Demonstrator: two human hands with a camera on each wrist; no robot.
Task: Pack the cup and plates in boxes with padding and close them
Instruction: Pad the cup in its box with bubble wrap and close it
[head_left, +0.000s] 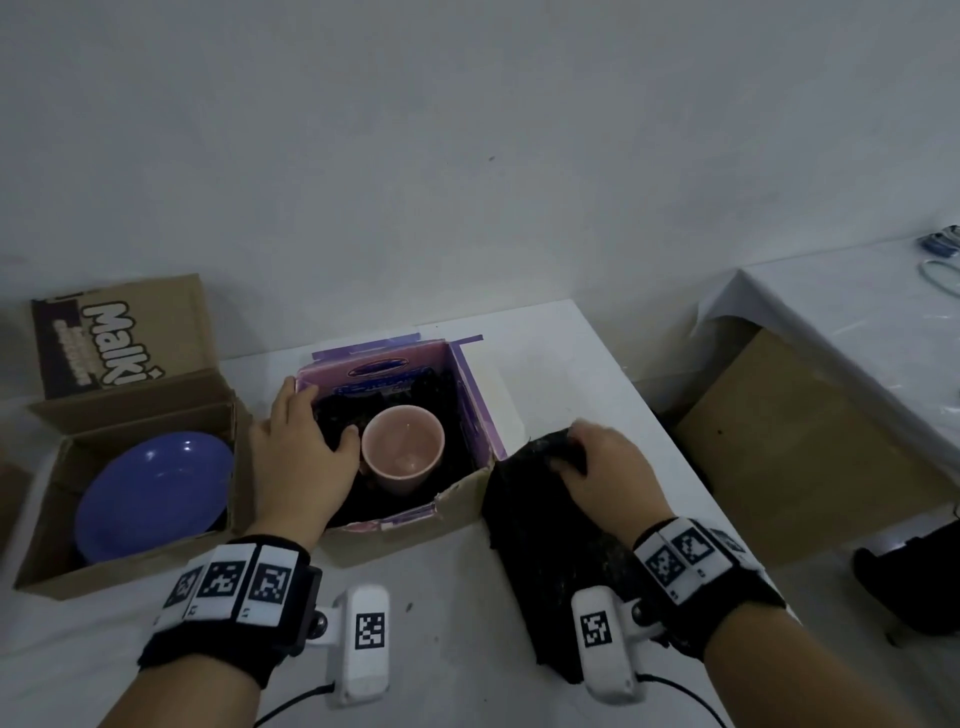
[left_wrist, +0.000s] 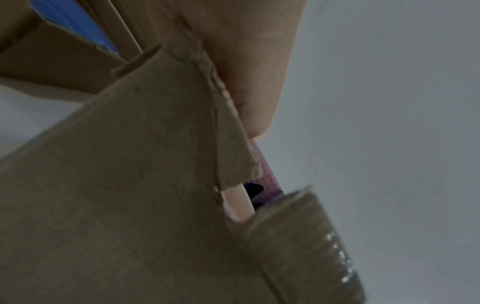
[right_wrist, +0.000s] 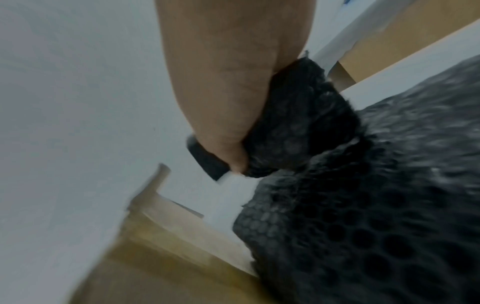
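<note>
A pink cup (head_left: 402, 449) stands upright in the purple-lined cardboard box (head_left: 470, 410), on black padding (head_left: 337, 415). My left hand (head_left: 322, 415) lies over the box's left wall with straight fingers. Its thumb is inside, against the padding beside the cup. In the left wrist view the box wall (left_wrist: 130, 185) fills the frame and a sliver of the cup (left_wrist: 240, 203) shows through a gap. My right hand (head_left: 576, 447) grips a bunched corner of a black bubble wrap sheet (head_left: 545, 571) (right_wrist: 376, 205) lying right of the box. A blue plate (head_left: 153, 488) leans in the brown box (head_left: 47, 525) at left.
The brown box's printed flap (head_left: 119, 338) stands upright at the back. A second white-covered table (head_left: 857, 322) stands to the right, with a brown board (head_left: 779, 441) in the gap between tables. A dark object (head_left: 909, 587) lies low at the right. The wall is close behind.
</note>
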